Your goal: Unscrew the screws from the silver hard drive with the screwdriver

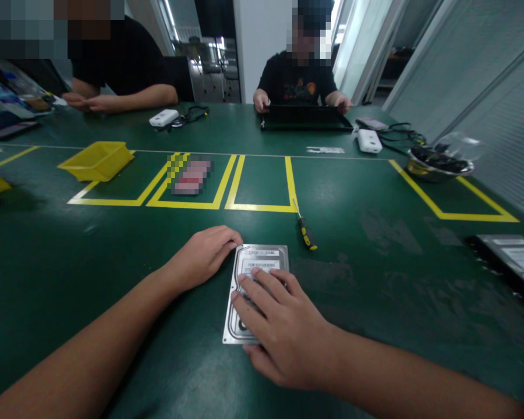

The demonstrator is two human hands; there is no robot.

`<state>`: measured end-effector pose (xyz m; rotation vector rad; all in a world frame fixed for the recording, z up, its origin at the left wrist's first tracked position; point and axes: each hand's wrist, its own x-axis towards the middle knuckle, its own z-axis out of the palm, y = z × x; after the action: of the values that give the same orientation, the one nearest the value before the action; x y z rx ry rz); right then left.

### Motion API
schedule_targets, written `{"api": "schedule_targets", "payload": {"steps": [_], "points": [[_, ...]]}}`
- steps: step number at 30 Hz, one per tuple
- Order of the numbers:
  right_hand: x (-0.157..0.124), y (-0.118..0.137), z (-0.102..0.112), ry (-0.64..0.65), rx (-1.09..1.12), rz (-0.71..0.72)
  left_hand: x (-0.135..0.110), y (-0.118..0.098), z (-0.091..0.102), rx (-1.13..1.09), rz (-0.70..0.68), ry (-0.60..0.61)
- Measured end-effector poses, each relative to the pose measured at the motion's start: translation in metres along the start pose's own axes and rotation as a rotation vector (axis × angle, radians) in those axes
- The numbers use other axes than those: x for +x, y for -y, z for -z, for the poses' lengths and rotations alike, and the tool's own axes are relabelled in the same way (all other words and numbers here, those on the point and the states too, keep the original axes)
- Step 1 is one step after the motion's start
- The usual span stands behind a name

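Observation:
A silver hard drive (pixel 262 262) lies flat on the green table (pixel 353 279) in front of me, label side up. My right hand (pixel 279 326) rests palm down on top of it, fingers spread over the label and lower half. My left hand (pixel 207 253) touches the drive's upper left corner with loosely curled fingers. A small screwdriver (pixel 305 230) with a black and yellow handle lies on the table just beyond the drive, to its right, touched by neither hand.
Yellow tape boxes (pixel 257 183) mark the table beyond. A yellow bin (pixel 98 160) stands at the left, a metal bowl (pixel 441 163) of parts at the right, more drives (pixel 515 259) at the right edge. Two people sit across; one holds a black laptop (pixel 305 119).

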<state>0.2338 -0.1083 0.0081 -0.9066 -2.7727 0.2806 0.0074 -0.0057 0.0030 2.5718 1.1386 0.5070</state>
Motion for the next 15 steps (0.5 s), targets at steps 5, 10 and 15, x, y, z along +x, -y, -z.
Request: {"api": "schedule_targets", "payload": {"steps": [5, 10, 15], "points": [[0.0003, 0.0002, -0.0008, -0.004, -0.007, 0.005, 0.0017, -0.0003, -0.0003, -0.001, 0.003, -0.005], [0.0003, -0.0013, -0.0009, -0.007, -0.007, 0.008, 0.0016, -0.0015, 0.0000, -0.008, 0.007, -0.010], [0.0002, -0.0014, -0.0003, 0.004, -0.009, 0.010, 0.0022, -0.0022, 0.0006, -0.020, 0.021, -0.011]]}}
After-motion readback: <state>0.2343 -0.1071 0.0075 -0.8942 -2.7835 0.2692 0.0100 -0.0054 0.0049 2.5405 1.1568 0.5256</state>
